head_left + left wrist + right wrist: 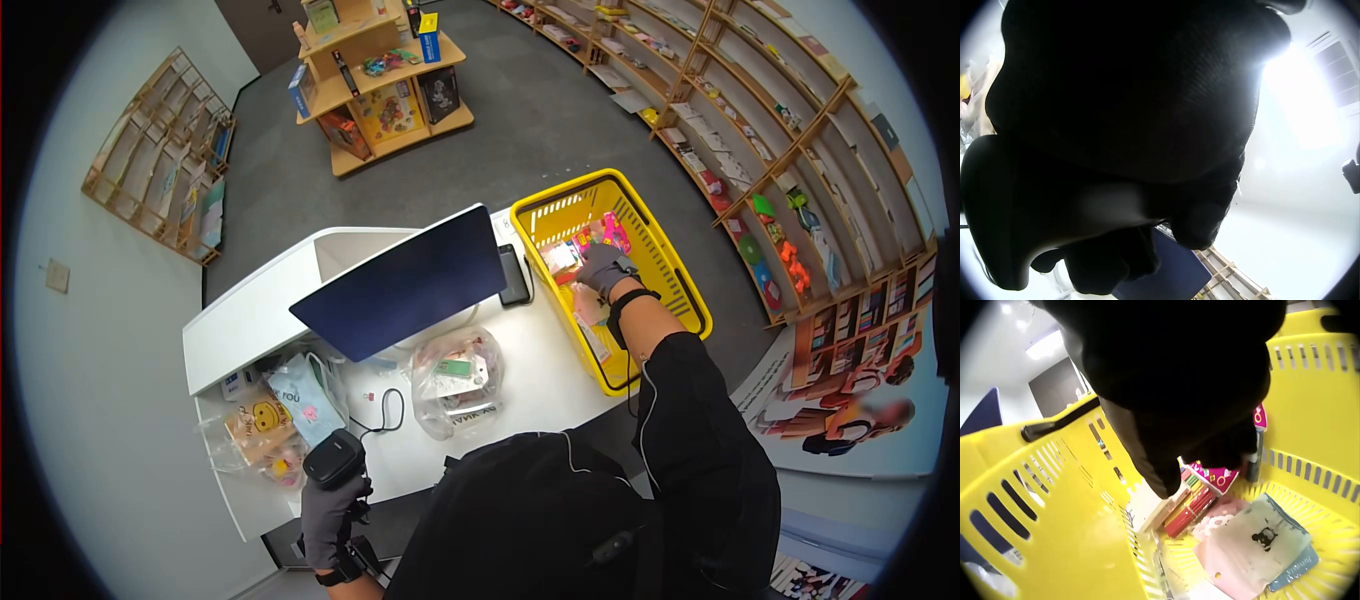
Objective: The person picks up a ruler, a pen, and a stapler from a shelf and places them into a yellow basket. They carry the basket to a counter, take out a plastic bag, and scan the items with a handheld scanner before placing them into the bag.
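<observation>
At lower left in the head view, my gloved left hand point(330, 525) grips a black handheld scanner point(335, 458); the left wrist view shows the hand point(1129, 81) and scanner point(1066, 203) dark and close. My gloved right hand point(603, 268) is inside the yellow basket point(690, 290), by a bright pink package point(614, 230). In the right wrist view, the hand point(1179, 375) points down over the pink package point(1217, 478), thumb and fingers apart; whether they touch it is hidden. Beside it lie red-and-yellow boxed items point(1191, 509) and a pale pouch with a dark figure point(1263, 534).
A monitor point(410, 285) stands on the white counter point(545, 350), with a black device point(514, 275) beside it. In front lies a clear bag of goods point(458, 375); more bagged items point(265, 420) lie at the left. Shelves point(740, 130) line the right wall.
</observation>
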`<action>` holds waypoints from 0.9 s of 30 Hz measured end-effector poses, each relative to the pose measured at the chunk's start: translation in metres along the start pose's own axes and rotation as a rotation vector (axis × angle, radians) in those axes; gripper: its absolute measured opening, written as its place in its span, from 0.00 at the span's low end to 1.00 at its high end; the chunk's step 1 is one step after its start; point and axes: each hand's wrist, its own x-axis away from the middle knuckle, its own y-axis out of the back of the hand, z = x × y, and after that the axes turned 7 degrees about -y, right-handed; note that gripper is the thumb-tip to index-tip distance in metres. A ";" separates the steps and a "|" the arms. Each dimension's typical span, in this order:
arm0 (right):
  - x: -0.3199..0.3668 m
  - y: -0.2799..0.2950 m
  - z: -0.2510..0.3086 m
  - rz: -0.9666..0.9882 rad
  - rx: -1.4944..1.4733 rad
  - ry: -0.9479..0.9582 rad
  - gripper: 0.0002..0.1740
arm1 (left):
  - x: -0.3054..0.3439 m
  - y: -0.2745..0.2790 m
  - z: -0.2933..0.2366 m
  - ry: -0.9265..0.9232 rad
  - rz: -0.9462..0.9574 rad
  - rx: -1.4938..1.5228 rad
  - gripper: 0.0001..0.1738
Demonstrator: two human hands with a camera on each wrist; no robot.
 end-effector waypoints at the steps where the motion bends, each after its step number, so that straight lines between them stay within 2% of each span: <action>1: 0.009 0.007 0.005 0.009 0.017 0.006 0.40 | 0.003 0.001 0.006 0.012 -0.002 0.007 0.27; 2: 0.012 0.008 0.013 0.012 0.017 0.015 0.40 | 0.008 0.004 0.013 0.015 -0.011 0.007 0.27; 5: 0.012 0.008 0.031 -0.093 0.075 0.263 0.48 | 0.016 0.009 0.030 0.030 -0.064 0.044 0.29; 10: -0.010 0.000 0.048 -0.004 0.257 0.279 0.54 | 0.023 0.004 0.029 0.076 -0.104 0.082 0.29; 13: -0.016 -0.001 0.051 -0.015 0.325 0.294 0.46 | 0.024 0.002 0.026 0.074 -0.114 0.087 0.29; 14: -0.018 -0.002 0.053 -0.014 0.329 0.305 0.46 | 0.027 0.000 0.028 0.078 -0.123 0.093 0.29; 18: -0.024 -0.013 0.057 0.049 0.288 0.223 0.39 | 0.028 -0.005 0.013 0.078 -0.071 0.086 0.28; 21: -0.022 -0.019 0.050 -0.005 0.337 0.241 0.30 | 0.032 -0.006 0.003 0.134 -0.073 0.022 0.26; 25: 0.009 0.000 0.044 -0.144 0.219 0.189 0.26 | 0.035 -0.001 0.011 0.057 -0.082 0.084 0.25; 27: 0.009 0.006 0.036 -0.107 0.208 0.214 0.25 | 0.033 -0.004 0.014 0.046 -0.066 0.084 0.25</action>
